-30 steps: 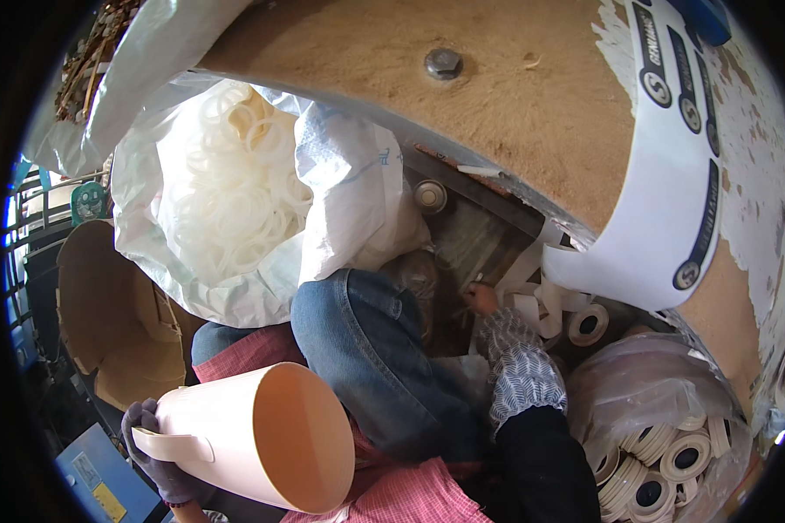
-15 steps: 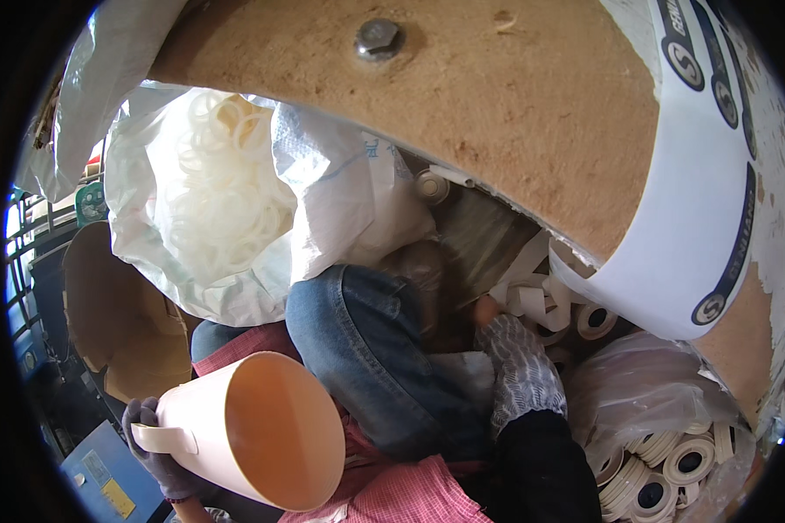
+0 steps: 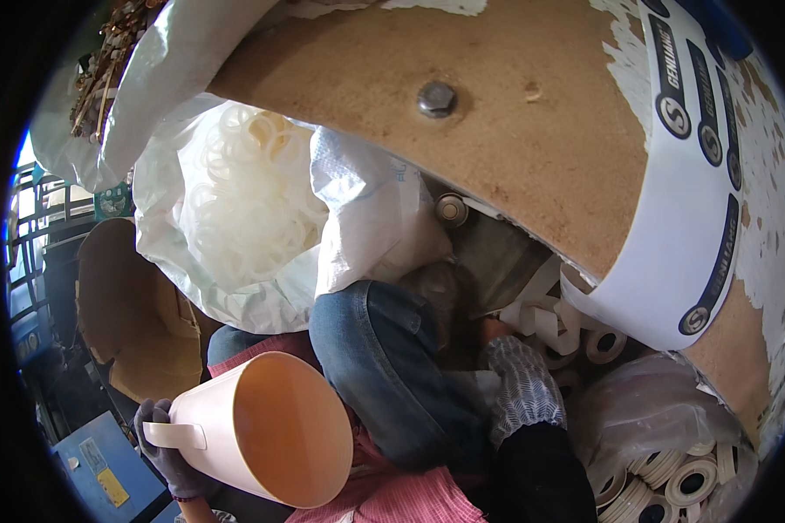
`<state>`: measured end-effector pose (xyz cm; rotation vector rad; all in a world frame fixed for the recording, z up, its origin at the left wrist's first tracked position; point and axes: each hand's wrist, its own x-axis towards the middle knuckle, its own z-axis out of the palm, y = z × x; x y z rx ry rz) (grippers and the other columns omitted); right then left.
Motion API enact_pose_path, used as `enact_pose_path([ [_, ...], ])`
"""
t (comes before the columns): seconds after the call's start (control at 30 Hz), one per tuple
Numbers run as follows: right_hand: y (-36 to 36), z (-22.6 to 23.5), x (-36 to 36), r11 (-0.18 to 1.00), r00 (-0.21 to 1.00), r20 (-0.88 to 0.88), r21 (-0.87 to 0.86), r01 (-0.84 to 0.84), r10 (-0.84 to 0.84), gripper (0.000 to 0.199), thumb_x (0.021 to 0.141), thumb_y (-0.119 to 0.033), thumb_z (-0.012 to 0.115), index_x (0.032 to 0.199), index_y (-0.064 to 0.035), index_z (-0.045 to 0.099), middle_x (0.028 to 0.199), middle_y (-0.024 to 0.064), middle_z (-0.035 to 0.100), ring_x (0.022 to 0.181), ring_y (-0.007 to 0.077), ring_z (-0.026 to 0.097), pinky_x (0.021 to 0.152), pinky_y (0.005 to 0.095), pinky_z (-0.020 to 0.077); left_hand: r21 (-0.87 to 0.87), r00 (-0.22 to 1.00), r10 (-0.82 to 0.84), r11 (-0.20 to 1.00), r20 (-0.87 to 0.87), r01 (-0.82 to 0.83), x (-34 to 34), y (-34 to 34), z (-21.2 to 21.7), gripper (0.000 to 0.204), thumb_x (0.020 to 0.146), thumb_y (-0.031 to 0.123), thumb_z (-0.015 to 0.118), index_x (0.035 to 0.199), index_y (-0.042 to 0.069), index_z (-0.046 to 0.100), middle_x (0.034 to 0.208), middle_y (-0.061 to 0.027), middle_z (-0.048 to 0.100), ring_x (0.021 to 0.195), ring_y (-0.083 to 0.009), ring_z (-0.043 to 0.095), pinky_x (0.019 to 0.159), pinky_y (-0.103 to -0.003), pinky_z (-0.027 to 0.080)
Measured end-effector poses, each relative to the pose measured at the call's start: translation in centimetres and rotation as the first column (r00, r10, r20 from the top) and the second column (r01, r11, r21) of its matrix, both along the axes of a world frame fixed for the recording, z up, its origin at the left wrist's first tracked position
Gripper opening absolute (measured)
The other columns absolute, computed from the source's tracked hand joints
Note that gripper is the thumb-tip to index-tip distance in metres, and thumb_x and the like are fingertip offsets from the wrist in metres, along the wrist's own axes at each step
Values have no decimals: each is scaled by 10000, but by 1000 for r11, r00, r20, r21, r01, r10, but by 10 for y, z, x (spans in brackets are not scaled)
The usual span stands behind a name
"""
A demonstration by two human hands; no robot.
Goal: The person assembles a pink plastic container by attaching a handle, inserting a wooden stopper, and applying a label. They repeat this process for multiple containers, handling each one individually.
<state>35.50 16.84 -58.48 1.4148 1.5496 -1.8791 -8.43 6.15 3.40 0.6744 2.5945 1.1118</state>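
At the lower left, my left hand [image 3: 170, 462] in a grey glove is closed on the strap-like handle of a pale pink plastic pitcher [image 3: 222, 427]. The pitcher is tilted, its wide mouth facing right, and no contents show in it. My right hand [image 3: 494, 330] reaches into the dark space below the worktop, close to some curled white paper strips [image 3: 549, 324]. Its fingers are hidden in shadow; a grey patterned sleeve cover [image 3: 523, 383] wraps the forearm.
A white sack [image 3: 349, 231] of translucent rings [image 3: 244, 200] stands beyond my knees. The brown worktop [image 3: 497, 174] with a bolt [image 3: 437, 99] overhangs at upper right; a white label strip [image 3: 645, 279] droops from it. Also around me: a plastic bag [image 3: 654, 405] of ring-shaped parts, a cardboard box [image 3: 126, 296], a blue case [image 3: 105, 471].
The whole scene has shifted slightly right and down in the picture. My left hand still holds the pitcher, and my right hand stays below the worktop.
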Motion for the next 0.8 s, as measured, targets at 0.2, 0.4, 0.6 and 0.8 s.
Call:
enact_pose_path([
  [0.2, 38, 61, -28, 971, 965, -132, -106, 215, -228, 166, 936, -113, 576, 949, 21, 672, 792, 96, 669, 714, 181, 613, 657, 355, 476, 70, 998, 54, 996, 36, -56, 1, -12, -3, 426, 945, 243, 629, 1307, 70, 486, 1040, -109, 637, 926, -188, 624, 849, -331, 531],
  [0.4, 107, 37, -69, 838, 850, -435, 307, 451, -298, 175, 890, -139, 621, 893, 19, 696, 790, 122, 694, 700, 212, 648, 670, 351, 488, 89, 997, 42, 995, 70, -48, 9, -4, -1, 398, 948, 250, 627, 1271, 58, 497, 1027, -101, 635, 923, -188, 609, 852, -331, 508],
  [0.6, 113, -41, -78, 805, 976, -209, 567, 177, -67, 193, 817, -189, 661, 872, -12, 715, 822, 212, 666, 754, 375, 635, 692, 395, 495, 126, 996, 1, 992, 84, -11, 5, 13, -7, 338, 931, 193, 644, 1215, 54, 524, 994, -101, 631, 898, -183, 609, 828, -317, 512],
  [0.8, 134, 35, -65, 733, 803, -405, 356, 580, -438, 217, 892, -191, 630, 868, 13, 700, 727, 99, 659, 684, 143, 586, 643, 322, 464, 164, 994, -21, 986, 105, 3, -4, 16, -15, 327, 917, 154, 653, 1200, 47, 530, 1004, -100, 623, 910, -178, 606, 828, -311, 508],
])
